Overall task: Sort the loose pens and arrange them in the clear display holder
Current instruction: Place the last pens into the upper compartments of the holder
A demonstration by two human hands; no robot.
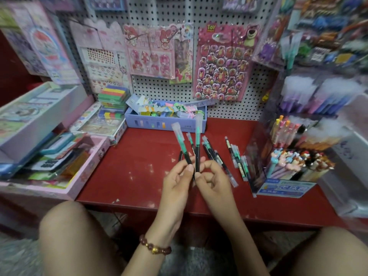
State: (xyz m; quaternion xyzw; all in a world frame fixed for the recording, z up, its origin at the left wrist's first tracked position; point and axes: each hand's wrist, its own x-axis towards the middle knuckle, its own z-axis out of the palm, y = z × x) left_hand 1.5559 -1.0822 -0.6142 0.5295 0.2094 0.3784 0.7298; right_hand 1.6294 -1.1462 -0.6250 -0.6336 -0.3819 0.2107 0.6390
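Grip: your left hand (175, 180) pinches a tilted teal-capped pen (181, 143); your right hand (213, 182) pinches a second pen (197, 140), upright.
Remaining: loose pens (237, 156) lie on the red table (139, 166), beside the clear display holder (256, 166).
Progress: early, judging by these; you are sorting, not yet placing.

The flat painted worktop (139, 172) is deep red, flecked with pale chips. The raised slim plastic pens (197, 140) show black barrels, teal-green mid-sections and frosted clear caps; the loose pens (219, 160) lying flat carry the same scheme. The rectangular cardboard box (165, 122) is lavender-blue, with a row of small coloured swatches on its front. The perforated pegboard panel (229, 110) is white with a regular grid of dark holes. The bear-print sticker sheet (221, 72) is pink. The clear display holder (256, 162) bears a blue-and-white label (286, 189). The beaded bracelet (155, 247) is reddish-brown with one gold bead.
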